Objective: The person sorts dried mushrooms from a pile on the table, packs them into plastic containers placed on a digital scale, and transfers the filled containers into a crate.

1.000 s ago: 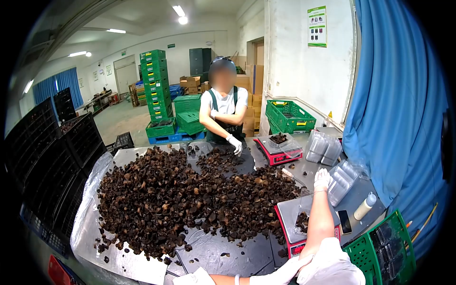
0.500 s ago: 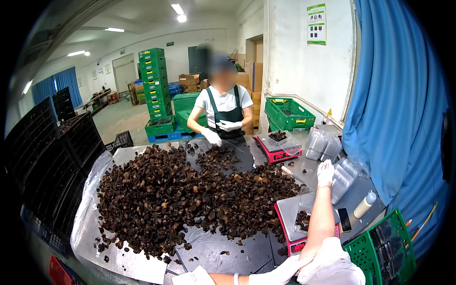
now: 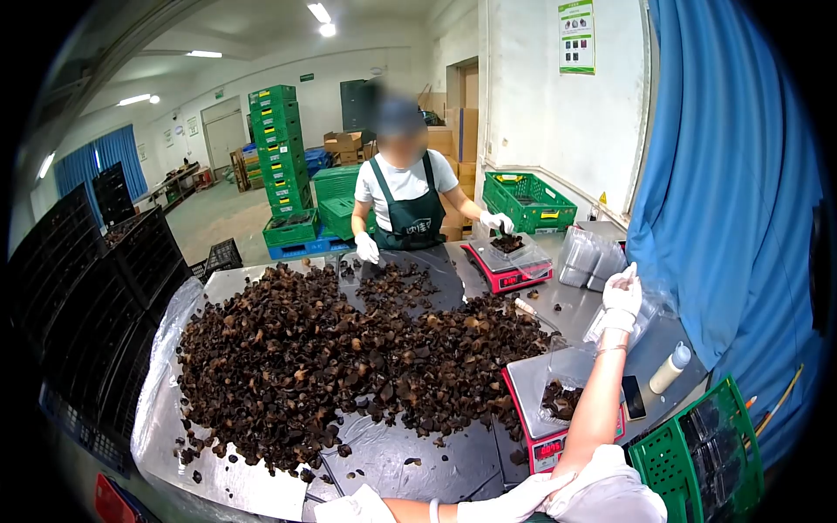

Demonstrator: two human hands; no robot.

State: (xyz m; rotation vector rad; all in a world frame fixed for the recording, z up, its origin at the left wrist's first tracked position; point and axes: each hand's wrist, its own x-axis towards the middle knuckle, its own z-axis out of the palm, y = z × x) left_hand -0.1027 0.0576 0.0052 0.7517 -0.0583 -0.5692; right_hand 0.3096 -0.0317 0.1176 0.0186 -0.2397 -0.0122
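Note:
My right hand (image 3: 621, 298), in a white glove, reaches over a stack of clear plastic boxes (image 3: 647, 314) at the right of the table. Its fingers are partly bent and apart, with nothing visible between them. My left hand (image 3: 353, 506), also gloved, is at the bottom edge beside the steel tabletop; its fingers are cut off from view. Beneath my right arm, a red digital scale (image 3: 523, 397) carries a clear box with dark wood ear mushrooms (image 3: 561, 400). A large heap of wood ear mushrooms (image 3: 349, 349) covers the table's middle.
Across the table a co-worker (image 3: 405, 192) has one gloved hand at a box on a second red scale (image 3: 514, 277). More clear boxes (image 3: 588, 257), a phone (image 3: 633, 397) and a bottle (image 3: 670, 368) lie rightward. Green crates (image 3: 697, 453) and black crates (image 3: 96, 331) flank the table.
My right hand has moved slightly right and up, its fingers now more bent. The co-worker's hand has gone from the body to the box on the far scale. My left hand stays put.

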